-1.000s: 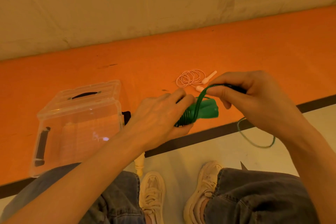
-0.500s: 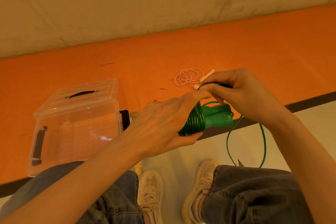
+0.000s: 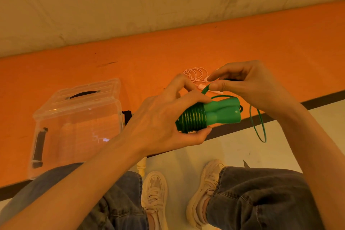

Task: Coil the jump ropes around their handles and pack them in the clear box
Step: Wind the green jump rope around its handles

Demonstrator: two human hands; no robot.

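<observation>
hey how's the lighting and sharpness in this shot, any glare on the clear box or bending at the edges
Head view: warm orange-yellow cast throughout; sharp on the left hand and green handles; small bright glare spot on the clear box front wall; wide-angle bending curves the orange bench edge.

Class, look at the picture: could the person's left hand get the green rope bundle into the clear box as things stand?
Probably not yet: the clear box lies close by, but its lid looks shut, and the right hand pinches unwound green rope.
</observation>
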